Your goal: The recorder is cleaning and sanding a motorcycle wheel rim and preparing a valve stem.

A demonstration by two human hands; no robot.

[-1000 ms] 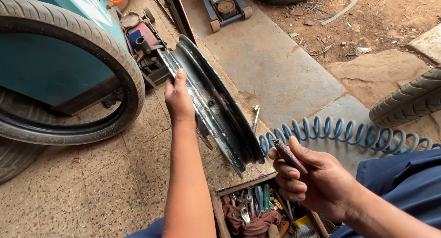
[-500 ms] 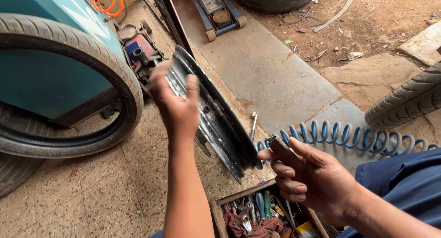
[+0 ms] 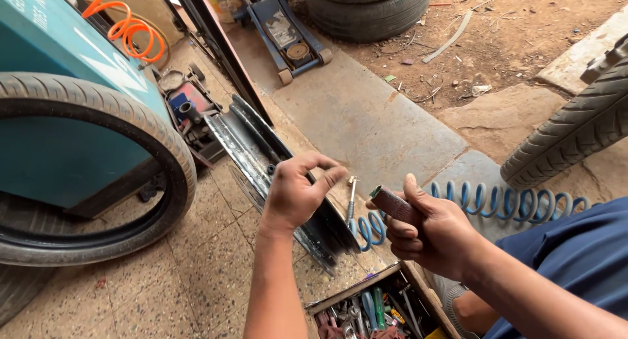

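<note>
While a half-second back the left hand hovered over the wheel rim, now pulled nearer, lifted clear, thumb and forefinger curled in a loose pinch; whether anything tiny sits between them, cannot tell. Means contact with rim ended, attention shifted toward the right hand. Right hand same place as before, closed around a short brownish cylindrical tool, green tip poking out past the thumb. Rim lying tilted on tiled floor, leaning near black tyre against teal machine. Blue coiled air hose just behind right hand. Wooden toolbox of mixed tools below both hands. Floor jack well apart, top.
</note>
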